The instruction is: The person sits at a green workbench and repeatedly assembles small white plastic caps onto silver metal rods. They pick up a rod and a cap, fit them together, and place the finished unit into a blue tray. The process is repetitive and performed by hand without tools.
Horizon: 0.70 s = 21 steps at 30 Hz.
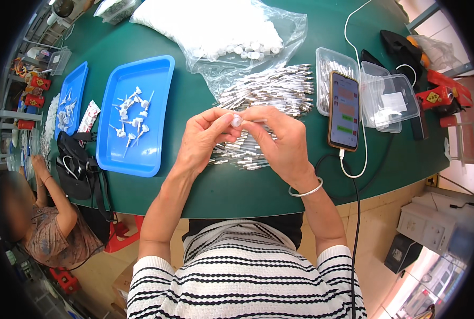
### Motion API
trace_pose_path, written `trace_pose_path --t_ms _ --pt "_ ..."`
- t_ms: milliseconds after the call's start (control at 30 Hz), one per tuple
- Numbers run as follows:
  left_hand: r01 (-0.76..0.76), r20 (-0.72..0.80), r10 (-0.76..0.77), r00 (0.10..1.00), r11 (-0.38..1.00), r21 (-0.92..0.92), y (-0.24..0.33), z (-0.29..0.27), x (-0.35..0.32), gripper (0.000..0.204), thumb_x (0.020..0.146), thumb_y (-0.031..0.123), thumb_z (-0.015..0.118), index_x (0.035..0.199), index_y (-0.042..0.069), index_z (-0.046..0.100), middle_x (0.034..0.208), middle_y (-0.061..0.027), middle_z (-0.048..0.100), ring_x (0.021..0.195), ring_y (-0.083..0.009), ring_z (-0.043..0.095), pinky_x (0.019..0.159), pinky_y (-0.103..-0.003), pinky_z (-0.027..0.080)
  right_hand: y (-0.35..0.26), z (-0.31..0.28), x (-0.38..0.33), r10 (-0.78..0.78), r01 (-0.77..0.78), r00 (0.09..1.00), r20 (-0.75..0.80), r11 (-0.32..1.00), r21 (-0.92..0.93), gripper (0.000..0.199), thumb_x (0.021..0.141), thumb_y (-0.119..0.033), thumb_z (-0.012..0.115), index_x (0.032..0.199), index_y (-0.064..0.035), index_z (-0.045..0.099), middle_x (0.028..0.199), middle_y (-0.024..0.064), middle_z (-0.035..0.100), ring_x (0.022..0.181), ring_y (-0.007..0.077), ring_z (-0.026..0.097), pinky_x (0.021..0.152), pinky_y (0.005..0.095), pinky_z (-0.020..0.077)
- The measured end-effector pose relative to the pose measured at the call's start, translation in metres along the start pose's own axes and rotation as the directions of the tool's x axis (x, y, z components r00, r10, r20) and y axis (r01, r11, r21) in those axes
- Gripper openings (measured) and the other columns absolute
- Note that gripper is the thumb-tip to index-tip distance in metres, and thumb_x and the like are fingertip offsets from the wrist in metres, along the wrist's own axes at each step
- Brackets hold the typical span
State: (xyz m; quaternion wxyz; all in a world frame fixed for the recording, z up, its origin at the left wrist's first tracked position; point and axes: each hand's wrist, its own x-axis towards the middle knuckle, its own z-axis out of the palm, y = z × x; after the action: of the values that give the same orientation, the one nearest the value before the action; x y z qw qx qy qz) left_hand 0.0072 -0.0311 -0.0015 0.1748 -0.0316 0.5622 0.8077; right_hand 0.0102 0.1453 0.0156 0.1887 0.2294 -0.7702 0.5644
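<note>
In front of my chest both hands meet at a small white round cap [237, 121]. My left hand [205, 135] pinches it between thumb and fingers. From the other side the fingertips of my right hand [282, 139] press together at the cap; any thin part they grip there is hidden. Under and beyond my hands lies a large pile of thin white-and-metal rods [274, 90]. A clear plastic bag [215, 26] full of white caps spills open just past the pile. Left of my hands, a blue tray [136, 69] holds several rods with white caps fitted on.
A phone [344, 109] on a charging cable leans by a clear box of rods [323, 61]; empty clear containers [393, 101] lie right of it. On the left are another blue tray [80, 80], a black bag [77, 165] and a co-worker [51, 228] seated at the green table [237, 204].
</note>
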Motion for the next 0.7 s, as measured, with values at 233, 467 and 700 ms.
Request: trace_pose_path --t_ms 233,467,700 --pt "-0.009 -0.012 0.009 1.000 0.999 -0.036 0.0005 -0.0003 -0.0010 0.022 0.092 0.018 0.060 0.102 -0.001 0.065 0.087 -0.0081 0.068 0.076 -0.0108 0.066 0.069 -0.022 0.055 -0.0005 0.0007 -0.0014 0.236 -0.233 0.972 0.009 0.952 0.200 0.008 0.081 -0.003 0.068 0.089 -0.0020 0.067 0.078 0.0081 0.065 0.066 0.0145 0.062 0.058 0.0251 0.0476" --pt "-0.014 -0.009 0.014 1.000 0.998 -0.053 -0.0005 -0.0017 -0.0004 0.022 0.092 0.017 0.061 0.103 -0.001 0.065 0.088 -0.0084 0.068 0.076 -0.0113 0.066 0.069 -0.022 0.055 0.0003 0.0048 -0.0018 0.217 -0.214 0.976 0.011 0.955 0.203 0.009 0.081 -0.001 0.068 0.091 -0.0014 0.067 0.080 0.0071 0.066 0.068 0.0128 0.063 0.059 0.0241 0.0486" --pt "-0.053 -0.032 0.051 0.998 0.996 -0.075 0.0025 0.0031 -0.0023 0.025 0.090 0.013 0.063 0.109 -0.002 0.062 0.093 -0.0096 0.068 0.082 -0.0126 0.066 0.072 -0.023 0.054 0.0000 0.0038 -0.0002 0.271 -0.271 0.961 0.047 0.905 0.329 0.010 0.081 0.000 0.067 0.091 0.0000 0.067 0.083 0.0090 0.067 0.072 0.0125 0.064 0.064 0.0236 0.0512"
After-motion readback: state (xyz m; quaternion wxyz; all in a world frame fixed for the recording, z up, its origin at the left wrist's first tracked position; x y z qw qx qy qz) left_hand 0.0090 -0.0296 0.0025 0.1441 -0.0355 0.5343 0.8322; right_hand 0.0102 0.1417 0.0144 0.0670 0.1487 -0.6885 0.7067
